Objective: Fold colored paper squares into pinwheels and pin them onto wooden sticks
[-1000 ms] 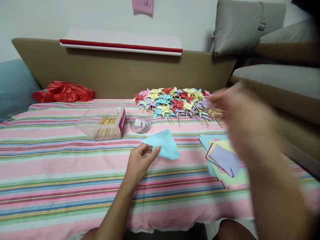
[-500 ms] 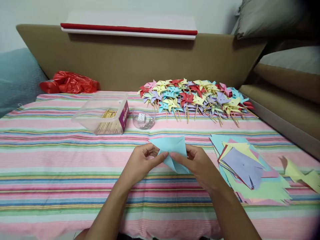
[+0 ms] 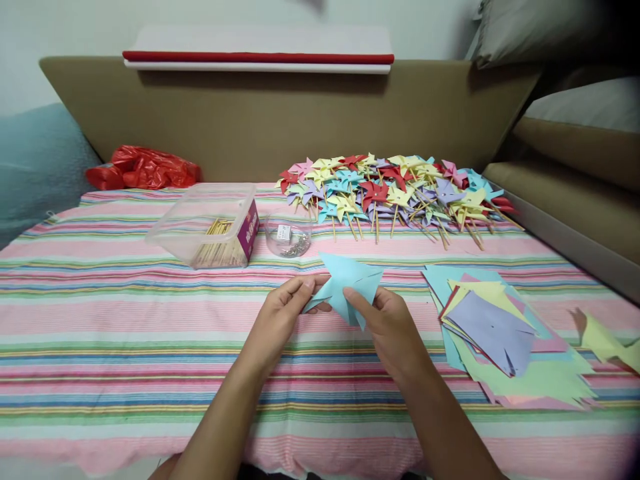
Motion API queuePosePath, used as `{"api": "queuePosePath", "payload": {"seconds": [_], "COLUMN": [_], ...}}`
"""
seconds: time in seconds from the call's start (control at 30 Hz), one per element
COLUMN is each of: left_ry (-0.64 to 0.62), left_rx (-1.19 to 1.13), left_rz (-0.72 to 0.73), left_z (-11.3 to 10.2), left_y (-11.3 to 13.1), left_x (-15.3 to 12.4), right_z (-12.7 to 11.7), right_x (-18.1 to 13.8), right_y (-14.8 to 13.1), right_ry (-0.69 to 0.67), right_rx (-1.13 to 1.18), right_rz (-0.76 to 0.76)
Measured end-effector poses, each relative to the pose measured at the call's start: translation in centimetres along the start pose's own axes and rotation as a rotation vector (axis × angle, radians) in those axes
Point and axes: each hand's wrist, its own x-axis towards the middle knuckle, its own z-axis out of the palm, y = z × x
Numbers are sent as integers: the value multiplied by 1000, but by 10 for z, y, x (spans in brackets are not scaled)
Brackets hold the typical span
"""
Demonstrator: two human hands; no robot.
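Observation:
Between my two hands is a light-blue square of paper (image 3: 349,277), with slits cut in from its corners. My left hand (image 3: 291,300) pinches its left corner between thumb and fingers. On the other side, my right hand (image 3: 387,317) grips the paper, its thumb pressed on the front near the middle and its fingers behind, partly hidden. The sheet is held above the striped cloth (image 3: 150,333), tilted toward me. Beyond it stands a round clear dish (image 3: 295,251) of small metal pins with a white label inside.
A clear plastic box (image 3: 200,220) of wooden sticks stands left of the dish. Many finished paper pinwheels (image 3: 375,195) are heaped at the back right. Coloured paper sheets (image 3: 493,327) lie stacked at right, beside a yellow paper piece (image 3: 603,337). A red plastic bag (image 3: 150,167) lies back left.
The blue paper has been turned in my hands. My left hand has shifted from the middle to the left corner, while my right thumb still presses near the middle.

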Motion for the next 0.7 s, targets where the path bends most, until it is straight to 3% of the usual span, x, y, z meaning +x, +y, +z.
{"api": "queuePosePath", "payload": {"seconds": [0.23, 0.43, 0.57, 0.7], "left_ry": [-36, 30, 66, 147], "left_rx": [-51, -49, -53, -177], "left_rz": [-9, -27, -38, -15], "left_z": [1, -2, 6, 26], "left_y": [-4, -6, -10, -22], "left_x": [1, 1, 0, -2], "right_z": [-1, -2, 6, 22], "right_x": [-2, 1, 2, -3], "right_y": [-2, 2, 3, 6], "right_ry": [3, 29, 143, 189], "right_rx": [20, 53, 255, 444], "right_rz": [6, 10, 13, -37]}}
